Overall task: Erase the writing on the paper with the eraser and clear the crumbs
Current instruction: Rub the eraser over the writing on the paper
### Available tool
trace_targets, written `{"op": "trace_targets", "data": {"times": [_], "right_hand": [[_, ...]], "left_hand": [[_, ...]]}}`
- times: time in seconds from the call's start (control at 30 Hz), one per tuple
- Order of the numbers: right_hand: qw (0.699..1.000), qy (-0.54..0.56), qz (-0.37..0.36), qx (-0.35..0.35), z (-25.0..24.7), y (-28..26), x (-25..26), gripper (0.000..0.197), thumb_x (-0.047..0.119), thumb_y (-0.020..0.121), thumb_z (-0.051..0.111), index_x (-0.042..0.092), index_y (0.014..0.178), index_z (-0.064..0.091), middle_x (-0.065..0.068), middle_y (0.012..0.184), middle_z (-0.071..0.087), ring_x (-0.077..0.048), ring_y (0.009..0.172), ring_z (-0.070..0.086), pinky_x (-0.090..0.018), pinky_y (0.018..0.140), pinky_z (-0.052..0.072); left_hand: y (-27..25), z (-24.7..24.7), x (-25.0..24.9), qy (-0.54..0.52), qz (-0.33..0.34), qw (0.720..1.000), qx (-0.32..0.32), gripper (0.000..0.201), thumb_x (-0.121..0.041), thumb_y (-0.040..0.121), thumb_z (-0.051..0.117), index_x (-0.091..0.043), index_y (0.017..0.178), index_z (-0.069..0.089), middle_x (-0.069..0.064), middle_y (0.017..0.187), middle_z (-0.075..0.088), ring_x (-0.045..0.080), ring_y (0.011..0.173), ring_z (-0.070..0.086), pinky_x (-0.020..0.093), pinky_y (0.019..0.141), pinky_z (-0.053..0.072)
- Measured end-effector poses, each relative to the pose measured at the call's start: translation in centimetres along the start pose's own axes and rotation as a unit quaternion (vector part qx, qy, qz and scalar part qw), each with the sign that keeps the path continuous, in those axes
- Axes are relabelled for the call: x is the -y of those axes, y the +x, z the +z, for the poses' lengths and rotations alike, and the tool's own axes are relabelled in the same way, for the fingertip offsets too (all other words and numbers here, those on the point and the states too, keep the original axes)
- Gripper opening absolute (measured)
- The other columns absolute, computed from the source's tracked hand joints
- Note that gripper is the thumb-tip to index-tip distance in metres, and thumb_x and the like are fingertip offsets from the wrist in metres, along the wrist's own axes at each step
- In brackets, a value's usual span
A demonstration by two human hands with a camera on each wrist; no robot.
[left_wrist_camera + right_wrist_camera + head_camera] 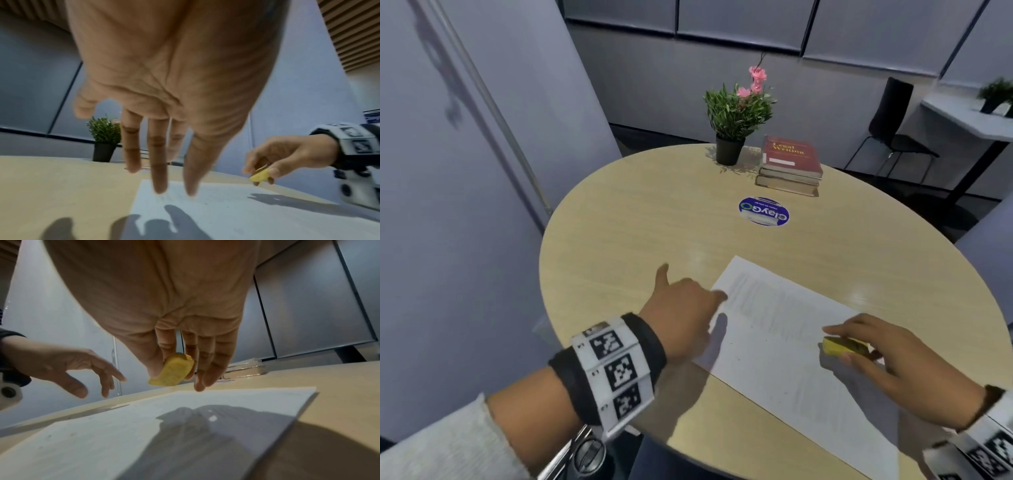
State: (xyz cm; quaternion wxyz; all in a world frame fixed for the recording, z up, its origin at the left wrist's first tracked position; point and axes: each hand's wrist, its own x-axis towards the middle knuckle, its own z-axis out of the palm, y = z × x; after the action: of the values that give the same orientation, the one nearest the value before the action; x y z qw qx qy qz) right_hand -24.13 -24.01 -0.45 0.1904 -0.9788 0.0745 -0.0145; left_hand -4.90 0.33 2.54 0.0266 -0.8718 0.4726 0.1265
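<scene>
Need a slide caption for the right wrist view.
Right hand holds a yellow eraser just above the paper; left hand hovers open alongside.

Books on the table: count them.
3, in one stack at the table's far edge, right of the potted plant: a red one on top, two beneath.

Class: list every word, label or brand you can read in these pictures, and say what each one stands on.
"Legal Writing": cover of the red book, top of the stack.
"ClayGo": round blue sticker on the table, upside down.
Sticker's smaller line: too small.
Lines on the paper: too faint.
</scene>
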Motion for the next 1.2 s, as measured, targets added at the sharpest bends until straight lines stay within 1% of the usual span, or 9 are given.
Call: {"op": "trace_targets", "data": {"times": [0.07,0.23,0.37,0.5,0.67,0.9,0.97,1.07,1.2], "right_hand": [[1.0,-0.004,-0.004,-0.014,-0.6,0.3,0.2,0.033,0.026,0.091,0.057,0.039,0.121,0.056,0.022,0.107,0.053,0.002,0.093,0.054,-0.019,0.075,0.048],[0.999,-0.029,-0.029,0.015,-0.4,1.3,1.2,0.028,0.029,0.092,0.055,0.04,0.117,0.057,0.025,0.106,0.051,0.003,0.092,0.054,-0.023,0.078,0.048],[0.993,-0.015,-0.092,0.078,0.9,0.5,2.2,0.027,0.037,0.094,0.049,0.04,0.119,0.057,0.027,0.108,0.048,0.002,0.096,0.053,-0.014,0.079,0.043],[0.991,0.001,-0.106,0.087,1.8,-0.5,2.1,0.03,0.044,0.093,0.042,0.042,0.119,0.056,0.027,0.11,0.047,0.001,0.096,0.053,-0.013,0.078,0.042],[0.988,0.023,-0.113,0.101,1.2,-1.2,1.5,0.034,0.05,0.093,0.036,0.042,0.12,0.055,0.025,0.113,0.046,-0.002,0.099,0.054,-0.016,0.08,0.042],[0.993,-0.01,-0.115,0.009,-1.2,4.4,0.9,0.034,0.043,0.093,0.046,0.027,0.118,0.062,0.01,0.105,0.059,-0.001,0.087,0.056,-0.015,0.073,0.047],[0.993,-0.04,-0.107,-0.004,-1.4,7.1,1.0,0.027,0.033,0.091,0.057,0.025,0.115,0.063,0.006,0.105,0.06,-0.009,0.087,0.058,-0.025,0.074,0.051],[0.994,-0.085,-0.067,0.015,-1.1,10.7,1.7,0.025,0.029,0.09,0.059,0.024,0.114,0.063,0.003,0.106,0.06,-0.016,0.093,0.055,-0.035,0.08,0.05],[0.993,-0.098,-0.044,0.052,0.1,13.6,3.3,0.029,0.036,0.088,0.06,0.02,0.112,0.062,-0.001,0.102,0.062,-0.018,0.09,0.054,-0.035,0.083,0.047]], "left_hand": [[0.8,-1.0,0.8,-0.042,-0.014,0.998,-0.033,0.051,-0.027,0.098,0.053,-0.031,0.146,0.039,-0.011,0.109,0.072,0.017,0.12,0.056,0.054,0.119,0.006],[3.0,-1.6,1.6,-0.106,-0.035,0.991,-0.068,0.056,-0.044,0.087,0.07,-0.029,0.137,0.051,-0.013,0.103,0.072,0.018,0.116,0.058,0.051,0.117,0.019],[5.0,-0.5,1.8,-0.127,-0.038,0.989,-0.065,0.06,-0.053,0.081,0.074,-0.026,0.131,0.056,-0.012,0.104,0.071,0.015,0.11,0.06,0.049,0.114,0.026],[6.6,0.5,2.7,-0.016,-0.06,0.998,0.019,0.082,-0.063,0.078,0.07,-0.033,0.147,0.038,0.003,0.151,0.034,0.028,0.137,0.037,0.052,0.111,0.028],[7.4,-0.2,3.3,0.001,-0.048,0.996,0.079,0.105,-0.063,0.072,0.077,-0.043,0.155,0.016,0.011,0.163,0.008,0.033,0.15,0.007,0.057,0.114,0.024],[8.2,-1.1,2.5,0.042,-0.011,0.99,0.132,0.115,-0.064,0.071,0.076,-0.039,0.158,0.004,0.01,0.165,0.006,0.031,0.151,-0.005,0.053,0.117,0.014],[9.0,-0.9,2.3,0.043,-0.002,0.99,0.137,0.12,-0.068,0.067,0.077,-0.041,0.157,0.002,0.008,0.165,0.007,0.032,0.151,-0.004,0.056,0.117,0.014],[10.3,-0.5,2.0,0.056,0.0,0.987,0.148,0.129,-0.078,0.057,0.076,-0.047,0.154,-0.004,0.007,0.164,0.005,0.033,0.15,-0.004,0.063,0.117,0.016],[11.0,-0.3,2.3,0.064,-0.014,0.983,0.169,0.14,-0.088,0.045,0.071,-0.051,0.151,-0.012,0.008,0.152,0.015,0.039,0.143,0.011,0.064,0.11,0.027]]}}
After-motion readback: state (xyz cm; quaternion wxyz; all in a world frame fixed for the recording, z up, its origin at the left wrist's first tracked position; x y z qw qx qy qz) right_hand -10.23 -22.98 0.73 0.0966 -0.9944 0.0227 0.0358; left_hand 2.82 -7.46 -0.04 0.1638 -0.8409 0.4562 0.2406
